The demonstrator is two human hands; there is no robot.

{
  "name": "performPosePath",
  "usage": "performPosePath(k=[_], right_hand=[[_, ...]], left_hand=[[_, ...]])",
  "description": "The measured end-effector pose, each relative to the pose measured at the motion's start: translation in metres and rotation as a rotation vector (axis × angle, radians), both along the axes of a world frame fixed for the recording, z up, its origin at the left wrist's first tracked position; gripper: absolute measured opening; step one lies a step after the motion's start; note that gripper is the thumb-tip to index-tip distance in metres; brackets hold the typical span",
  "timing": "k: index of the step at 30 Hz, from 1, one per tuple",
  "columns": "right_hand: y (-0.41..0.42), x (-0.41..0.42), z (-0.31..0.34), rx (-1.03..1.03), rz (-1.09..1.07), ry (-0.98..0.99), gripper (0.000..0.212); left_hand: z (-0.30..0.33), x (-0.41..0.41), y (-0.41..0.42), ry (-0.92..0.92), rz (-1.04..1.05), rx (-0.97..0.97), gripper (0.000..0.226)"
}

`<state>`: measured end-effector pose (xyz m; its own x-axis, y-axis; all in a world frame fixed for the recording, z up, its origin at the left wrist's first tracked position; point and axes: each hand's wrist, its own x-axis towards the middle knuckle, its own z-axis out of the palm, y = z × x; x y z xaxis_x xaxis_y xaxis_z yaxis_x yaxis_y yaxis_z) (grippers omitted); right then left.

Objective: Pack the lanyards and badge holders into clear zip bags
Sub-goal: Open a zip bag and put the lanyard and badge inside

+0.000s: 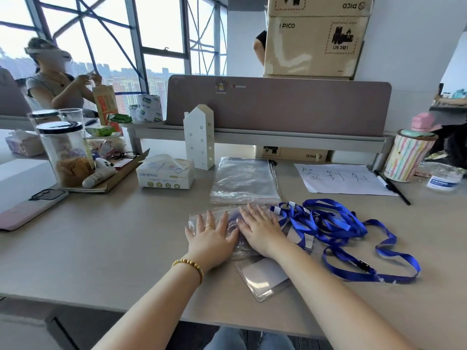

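At desk centre: filled zip bag, pressed flat under left hand and right hand, fingers straight, gripping nothing, likely expelling air. Loose lanyards right; badge holder nearer; spare bags behind.

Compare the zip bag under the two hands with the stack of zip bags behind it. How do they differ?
The zip bag under the hands has something bluish inside; the stack of zip bags looks empty. The left hand and right hand press flat on the near bag; nothing touches the stack. The near bag lies close to the blue lanyards; the stack lies farther back, by the white house model. Both are clear plastic, flat on the desk.
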<state>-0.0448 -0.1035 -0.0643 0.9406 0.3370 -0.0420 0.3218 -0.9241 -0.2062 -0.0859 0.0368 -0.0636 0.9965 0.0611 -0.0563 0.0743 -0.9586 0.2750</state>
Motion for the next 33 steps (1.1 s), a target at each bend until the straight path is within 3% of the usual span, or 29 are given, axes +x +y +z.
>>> performPosePath(k=[22,26,29,31,33], right_hand=[[0.001,0.002,-0.003,-0.043,0.012,0.050,0.052],[-0.001,0.002,0.007,0.050,0.025,0.097,0.054],[-0.008,-0.002,0.018,0.374,-0.084,-0.069,0.047],[-0.014,-0.006,0.027,0.359,-0.207,-0.240,0.033],[-0.019,-0.009,0.035,0.239,-0.292,-0.236,0.024]], left_hand=[[-0.003,-0.003,0.000,0.037,-0.012,0.036,0.061],[0.007,-0.001,0.005,0.038,-0.032,-0.098,0.047],[0.018,0.002,0.018,-0.195,0.129,-0.358,0.038],[0.023,0.004,0.031,-0.253,0.276,-0.312,0.039],[0.025,0.004,0.043,-0.169,0.355,-0.236,0.041]])
